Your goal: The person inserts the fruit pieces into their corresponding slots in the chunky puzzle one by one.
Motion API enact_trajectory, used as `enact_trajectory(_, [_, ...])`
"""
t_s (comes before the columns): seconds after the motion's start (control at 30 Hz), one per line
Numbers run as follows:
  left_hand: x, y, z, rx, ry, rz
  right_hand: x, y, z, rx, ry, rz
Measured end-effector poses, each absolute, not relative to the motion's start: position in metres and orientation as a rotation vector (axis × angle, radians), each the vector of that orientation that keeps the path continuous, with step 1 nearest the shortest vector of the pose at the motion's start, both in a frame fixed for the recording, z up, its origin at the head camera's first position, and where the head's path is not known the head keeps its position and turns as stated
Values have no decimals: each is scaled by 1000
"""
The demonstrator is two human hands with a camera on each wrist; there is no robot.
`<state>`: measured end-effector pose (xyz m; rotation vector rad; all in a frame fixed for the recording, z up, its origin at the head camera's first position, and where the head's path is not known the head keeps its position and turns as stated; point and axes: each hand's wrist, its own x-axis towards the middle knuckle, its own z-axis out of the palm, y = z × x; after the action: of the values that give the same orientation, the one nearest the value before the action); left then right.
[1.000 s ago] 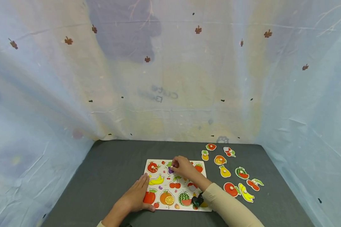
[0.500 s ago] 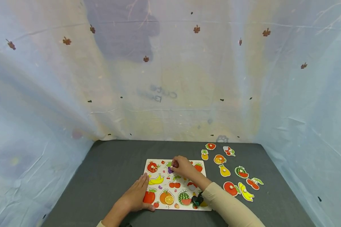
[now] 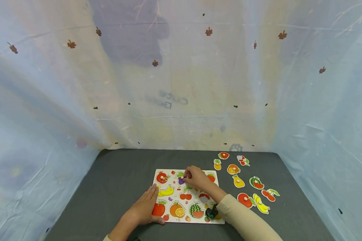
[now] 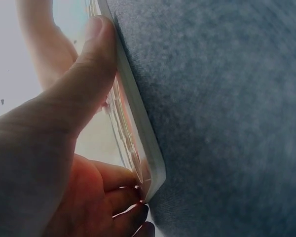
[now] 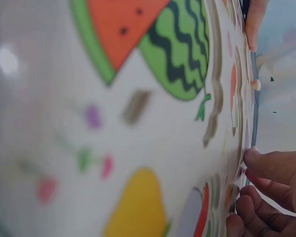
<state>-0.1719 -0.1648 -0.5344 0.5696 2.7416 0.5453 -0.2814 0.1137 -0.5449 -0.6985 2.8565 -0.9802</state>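
A white fruit puzzle board (image 3: 172, 220) lies on the dark tabletop. My left hand (image 3: 144, 205) rests along its left side with fingers extended, the thumb at its front edge; in the left wrist view the thumb (image 4: 91, 61) lies against the board's rim. My right hand (image 3: 196, 177) is over the back row, curled fingertips at the right side of the grape piece (image 3: 180, 181), whose small knob shows. Whether they still pinch it is unclear. In the right wrist view its thumb (image 5: 266, 163) and fingers meet the board surface. A pomegranate piece (image 3: 162, 177) with a knob sits at the back left.
Several loose knobbed fruit pieces lie right of the board, among them a pear (image 3: 238, 181), an orange (image 3: 233, 169), a watermelon (image 3: 256, 183), a banana (image 3: 261, 204) and a red fruit (image 3: 245, 201). A patterned curtain (image 3: 181, 127) surrounds the table.
My right hand has shifted slightly right, uncovering more of the grape piece, which stays in place on the board. My left hand has not moved.
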Motion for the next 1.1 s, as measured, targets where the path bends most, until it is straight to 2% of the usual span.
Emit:
enact_trajectory(0.6, [-171, -163, -536, 543, 2757, 552, -279, 150, -530, -680, 2903, -1046])
enact_trajectory(1.1, [-171, -165, -536, 542, 2759, 561, -295, 188, -534, -505, 3003, -1059])
